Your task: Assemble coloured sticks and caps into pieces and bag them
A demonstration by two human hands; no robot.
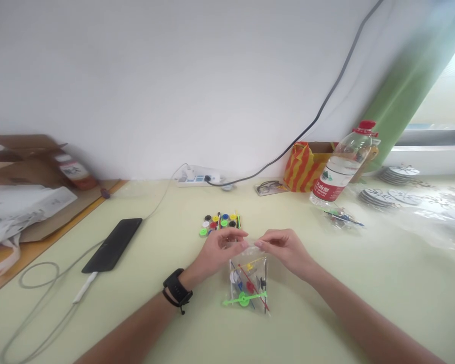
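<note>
While your left hand [223, 246] pinches one side of the top edge of a plastic bag [253, 250] between thumb and fingers, your right hand [286, 247] grips the other side the same way, the fingertips close together. The bag is at the middle of the table [174, 247], right in front of you; you cannot tell whether its bottom touches the smooth, pale surface. Its film is thin, clear and shiny, showing slim sticks in red, blue, yellow and black, small round pieces, and a bright green pointer [243, 299] with a round hub and an arrow-shaped end.

Just beyond your left hand is a group of coloured discs [214, 224]. Your left wrist carries a black watch [177, 288] with a rectangular body. Well to its left lies a flat, dark phone [112, 245].

Farther off on your right, a clear bottle [339, 174] with a red cap bears a red and white label; you can read 山泉 and, less surely, SPRING. Behind it is a red-and-yellow striped bag [303, 167]. The lettering on the small bottle [76, 172] at far left is too blurred to read.
</note>
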